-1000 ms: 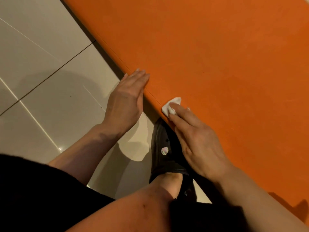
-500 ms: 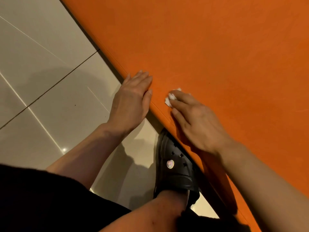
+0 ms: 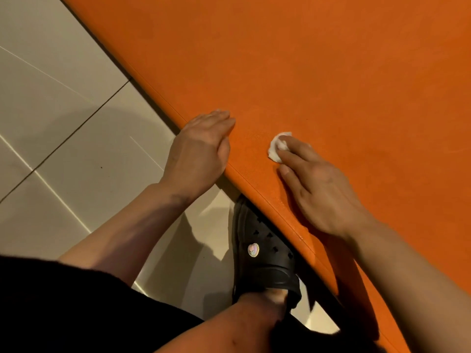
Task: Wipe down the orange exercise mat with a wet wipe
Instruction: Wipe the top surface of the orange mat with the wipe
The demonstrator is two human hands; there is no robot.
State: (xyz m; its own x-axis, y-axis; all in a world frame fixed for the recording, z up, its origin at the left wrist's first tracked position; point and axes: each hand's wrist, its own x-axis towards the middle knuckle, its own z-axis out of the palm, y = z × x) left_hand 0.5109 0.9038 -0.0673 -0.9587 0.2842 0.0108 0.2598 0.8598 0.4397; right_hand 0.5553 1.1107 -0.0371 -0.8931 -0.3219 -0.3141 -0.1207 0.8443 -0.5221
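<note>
Mat point(image 3: 331, 72), orange, fills the upper right of the head view, its long edge running diagonally from top left to bottom right over pale floor tiles point(image 3: 63, 98). Right hand point(image 3: 321, 187) lies flat on the mat near that edge, fingers straight and extended, fingertips pressing a small crumpled white wet wipe point(image 3: 276, 149) against the surface. Wipe mostly sticks out past the fingertips; how much is tucked under them can't be made out. Left hand point(image 3: 201, 151) rests palm down right on the mat edge, fingers straight and together, relaxed, holding nothing, fingertips on the orange and heel over the tile. Hands near each other, not touching. Black clog point(image 3: 265, 258) with a small heart-shaped charm point(image 3: 253, 250) sits on the tile, toe tucked against the mat edge below the right hand. Black shorts point(image 3: 63, 307) at bottom left.
</note>
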